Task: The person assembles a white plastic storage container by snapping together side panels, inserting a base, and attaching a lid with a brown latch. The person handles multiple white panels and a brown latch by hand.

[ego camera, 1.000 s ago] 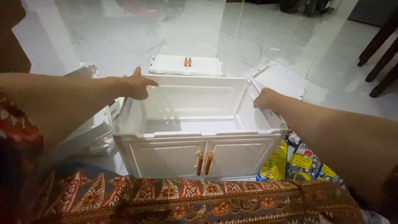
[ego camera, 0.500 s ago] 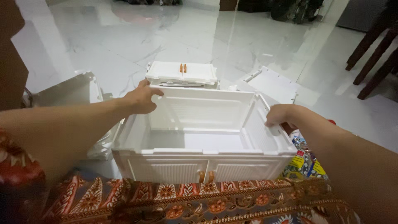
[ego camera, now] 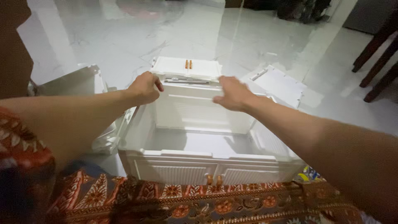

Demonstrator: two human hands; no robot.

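A white plastic cabinet box [ego camera: 199,159] lies open-side up on the floor before me, its two small doors with orange handles facing me. My left hand [ego camera: 144,87] curls over the far left corner of its back wall. My right hand [ego camera: 233,93] reaches across with fingers spread, over the far rim near the middle; whether it touches is unclear. Just behind the far wall lies a white door panel [ego camera: 186,67] with two orange handles.
Loose white panels lie on the marble floor at the left [ego camera: 76,83] and far right [ego camera: 275,85]. Dark wooden chair legs [ego camera: 377,49] stand at the right edge. A patterned red-brown cloth [ego camera: 174,201] covers my lap. Colourful printed paper [ego camera: 310,174] shows by the box's right corner.
Both hands have moved from the side walls of the box to its far wall, the right hand swinging left across the opening. The view has tipped forward over the box.
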